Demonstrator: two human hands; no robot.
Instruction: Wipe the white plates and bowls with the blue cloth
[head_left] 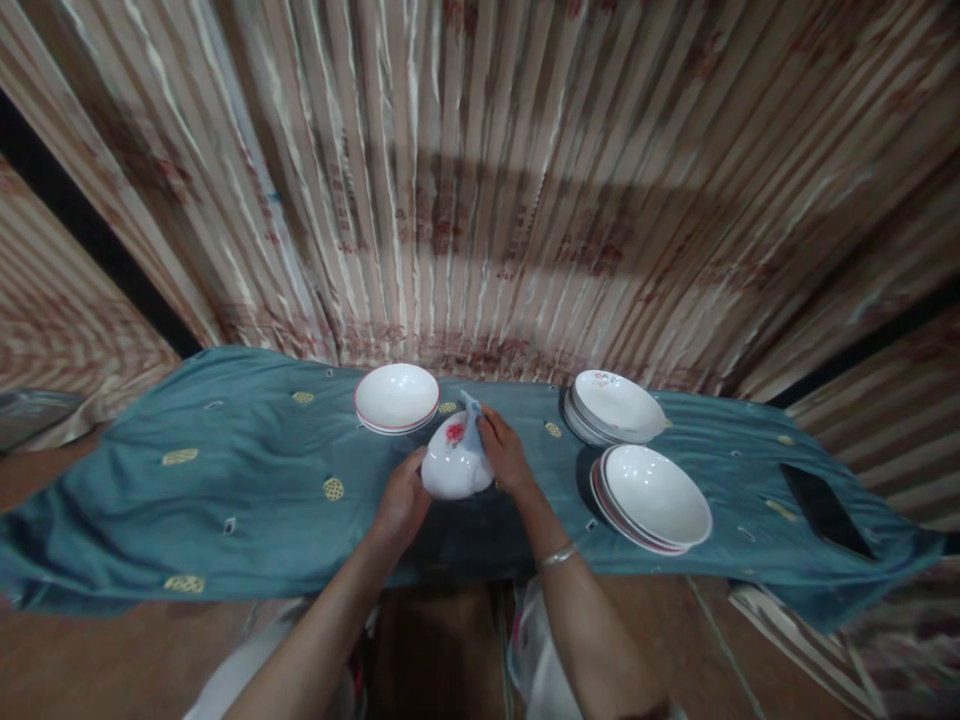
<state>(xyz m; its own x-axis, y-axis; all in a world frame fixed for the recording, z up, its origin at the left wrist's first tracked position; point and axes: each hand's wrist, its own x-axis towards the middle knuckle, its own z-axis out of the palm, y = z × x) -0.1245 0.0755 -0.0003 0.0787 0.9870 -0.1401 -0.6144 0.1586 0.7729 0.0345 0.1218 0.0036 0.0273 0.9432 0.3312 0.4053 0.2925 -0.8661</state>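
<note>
A white bowl with a red flower on its side is tilted in the air over the front middle of the table. My left hand grips it by the left edge. Pinched in my right hand is a pale blue cloth, pressed against the bowl's right side. The fingertips behind the cloth are partly hidden. Just beyond my left hand sits a short stack of white bowls with a red rim.
To the right stand two stacks of white bowls, a rear one and a front one. A black phone lies near the right end of the teal patterned tablecloth. A pleated curtain hangs behind the table.
</note>
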